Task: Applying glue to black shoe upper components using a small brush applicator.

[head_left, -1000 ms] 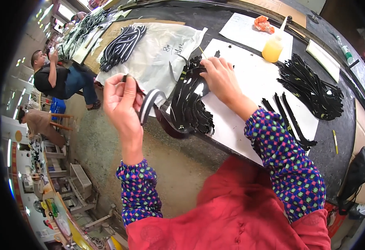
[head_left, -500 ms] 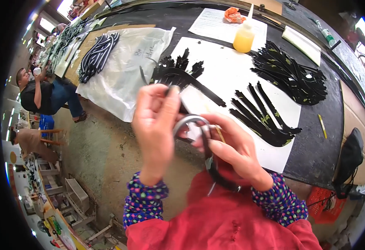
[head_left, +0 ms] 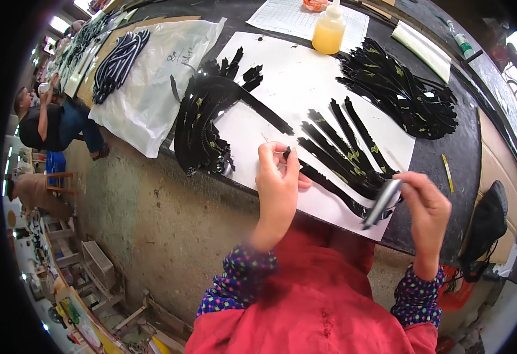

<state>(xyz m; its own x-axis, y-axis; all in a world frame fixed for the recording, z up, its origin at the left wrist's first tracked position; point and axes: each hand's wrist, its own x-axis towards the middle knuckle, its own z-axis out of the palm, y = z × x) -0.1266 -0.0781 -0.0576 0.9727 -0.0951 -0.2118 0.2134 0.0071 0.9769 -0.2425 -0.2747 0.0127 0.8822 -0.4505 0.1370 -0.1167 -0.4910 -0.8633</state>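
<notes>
My left hand is closed over the white sheet's front part, with thumb and fingers pinching the tip of a long black strip. That strip runs to the right, low over the sheet. My right hand grips a strip end with a pale grey face, smeared by motion; whether it is the same strip I cannot tell. Just beyond lie several black strips, fanned out side by side, with notched ends and yellow-green marks. Left of my left hand, a heap of similar black strips hangs over the table's front edge.
A larger black strip pile lies at the back right, near a bottle of yellow liquid. Grey-striped strips rest by a plastic bag on the left. A yellow pen-like stick and a black cap-like item lie right. Someone sits far left.
My hands were close together with a curled strip between them. Now they are apart, lower over the white sheet, my right hand far to the right. The strip is stretched out. The view has shifted slightly.
</notes>
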